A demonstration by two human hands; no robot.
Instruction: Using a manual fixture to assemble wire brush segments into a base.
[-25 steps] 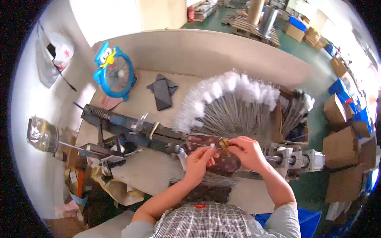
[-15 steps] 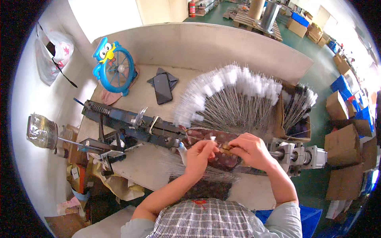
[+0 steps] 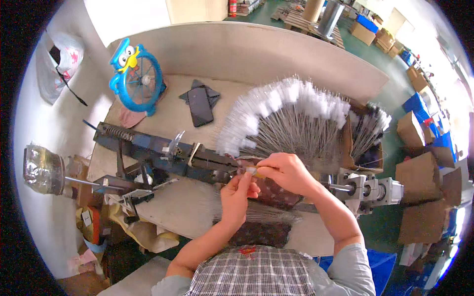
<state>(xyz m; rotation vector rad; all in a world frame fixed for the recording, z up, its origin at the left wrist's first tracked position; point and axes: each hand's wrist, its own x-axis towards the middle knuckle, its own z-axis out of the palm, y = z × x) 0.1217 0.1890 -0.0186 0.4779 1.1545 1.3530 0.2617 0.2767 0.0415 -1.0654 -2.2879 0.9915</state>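
Observation:
My left hand (image 3: 237,195) and my right hand (image 3: 285,171) meet over the middle of a long dark metal machine (image 3: 168,150) that lies across the workbench. Between their fingertips they pinch a small yellowish piece on a thin wire rod (image 3: 253,170). Just behind the hands, a big fan of thin wire rods with white fluffy tips (image 3: 291,116) spreads over the bench. A dark bundle of rods (image 3: 266,217) lies under my wrists near the front edge.
A blue bird-shaped desk fan (image 3: 138,79) stands at the back left, with a dark phone (image 3: 200,106) beside it. A cardboard box of more rods (image 3: 368,135) sits right. A motor (image 3: 368,190) ends the machine. Cartons (image 3: 419,172) crowd the green floor.
Both hands have stayed pinched together over the machine. The view has tilted down a little, so the hands and bench sit slightly lower in the picture.

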